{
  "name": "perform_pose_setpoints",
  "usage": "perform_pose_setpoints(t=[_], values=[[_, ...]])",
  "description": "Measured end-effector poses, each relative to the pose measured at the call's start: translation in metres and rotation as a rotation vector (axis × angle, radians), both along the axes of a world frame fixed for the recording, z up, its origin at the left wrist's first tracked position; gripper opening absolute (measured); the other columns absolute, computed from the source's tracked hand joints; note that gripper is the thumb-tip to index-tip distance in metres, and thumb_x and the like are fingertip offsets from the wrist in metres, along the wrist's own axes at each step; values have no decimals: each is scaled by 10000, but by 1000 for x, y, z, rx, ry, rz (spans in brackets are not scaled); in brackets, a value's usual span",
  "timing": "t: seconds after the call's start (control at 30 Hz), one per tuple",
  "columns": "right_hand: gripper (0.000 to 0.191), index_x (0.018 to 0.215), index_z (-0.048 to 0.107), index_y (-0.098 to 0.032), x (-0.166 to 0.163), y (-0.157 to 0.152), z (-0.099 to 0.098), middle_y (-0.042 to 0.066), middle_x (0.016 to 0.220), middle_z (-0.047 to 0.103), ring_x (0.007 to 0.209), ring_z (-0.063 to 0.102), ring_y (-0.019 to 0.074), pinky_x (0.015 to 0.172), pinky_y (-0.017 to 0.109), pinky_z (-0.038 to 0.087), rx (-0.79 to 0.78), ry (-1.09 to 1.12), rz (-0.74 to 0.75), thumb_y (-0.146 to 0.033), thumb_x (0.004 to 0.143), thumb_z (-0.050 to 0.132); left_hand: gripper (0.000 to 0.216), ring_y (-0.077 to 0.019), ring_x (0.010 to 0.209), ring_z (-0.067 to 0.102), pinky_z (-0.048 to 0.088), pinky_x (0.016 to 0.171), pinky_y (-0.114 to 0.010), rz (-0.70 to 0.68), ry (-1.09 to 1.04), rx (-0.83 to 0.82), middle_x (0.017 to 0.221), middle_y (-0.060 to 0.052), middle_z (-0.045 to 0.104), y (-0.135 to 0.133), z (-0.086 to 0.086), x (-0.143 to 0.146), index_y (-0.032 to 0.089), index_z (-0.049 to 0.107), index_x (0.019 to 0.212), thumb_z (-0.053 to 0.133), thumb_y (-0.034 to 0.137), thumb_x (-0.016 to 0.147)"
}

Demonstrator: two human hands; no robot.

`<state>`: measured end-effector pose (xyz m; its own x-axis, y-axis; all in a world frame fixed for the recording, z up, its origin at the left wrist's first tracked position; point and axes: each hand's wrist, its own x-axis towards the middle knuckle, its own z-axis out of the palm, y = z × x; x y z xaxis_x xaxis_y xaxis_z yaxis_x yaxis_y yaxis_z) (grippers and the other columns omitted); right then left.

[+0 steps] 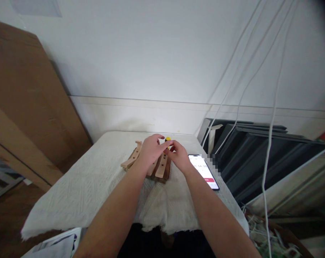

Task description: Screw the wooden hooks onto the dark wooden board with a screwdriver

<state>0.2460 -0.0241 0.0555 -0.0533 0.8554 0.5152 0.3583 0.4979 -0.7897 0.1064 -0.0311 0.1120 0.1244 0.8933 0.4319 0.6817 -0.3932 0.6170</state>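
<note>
A small wooden rack (151, 177) lies on the cloth-covered table, with several pale curved slats across it. Dark holes show along the right-hand slat (161, 168). Above that slat's far end stands a short yellow-and-black thing (168, 139), which looks like a stubby screwdriver; its lower part is hidden by fingers. My left hand (151, 148) reaches over the rack, thumb and fingers closed around this screwdriver. My right hand (180, 157) meets it from the right, fingertips pinched together low beside the slat; what they hold is hidden. The left slat (134, 157) sits apart from both hands.
A phone (202, 172) with a lit timer screen lies right of my right hand. White cloth (98, 179) covers the table. Dark panels (248, 154) lean beyond its right edge, with white cables (272, 118) hanging in front. Large cardboard (33, 89) stands on the left.
</note>
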Motion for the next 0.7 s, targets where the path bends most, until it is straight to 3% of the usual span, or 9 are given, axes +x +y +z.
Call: perform_pose_setpoints(t=[0.07,0.2,0.4,0.5,0.6,0.7], values=[[231,890,596,-192,1,0,-1,14,789,634,603,517,142,579,285,421,-3,-4,-15,-356,732,632,379,-153,615,528,316,557,-263,9,-6,11,673,-35,632,0,0,0,150,723,898,580,490,810],[214,918,623,-190,3,-1,-1,33,839,656,631,536,145,613,293,437,37,-34,3,-351,795,554,309,-141,633,537,337,573,-256,-122,-41,16,729,-41,668,-2,1,1,148,718,913,516,378,868],[192,878,628,-192,1,0,-1,47,826,661,664,539,167,627,313,457,43,-63,-24,-315,735,592,314,-132,569,475,284,534,-260,-37,27,22,642,-19,609,-4,2,2,154,688,815,556,438,834],[226,929,632,-190,0,-2,-1,62,894,665,698,553,172,629,313,468,51,-61,-13,-321,750,589,293,-138,610,512,324,559,-260,-107,5,17,665,-26,628,-3,3,2,152,676,748,527,381,856],[218,948,646,-203,1,-2,0,63,943,681,719,568,170,635,309,471,64,-64,16,-318,790,550,247,-144,681,560,385,614,-256,-171,-82,-27,763,-38,677,-2,2,2,150,708,908,520,301,854],[182,871,635,-195,2,-1,-1,39,821,654,665,536,161,616,306,447,60,-66,-46,-334,761,593,388,-140,628,541,378,590,-257,-54,-110,-51,724,-29,659,-1,1,2,138,678,1119,595,356,809]])
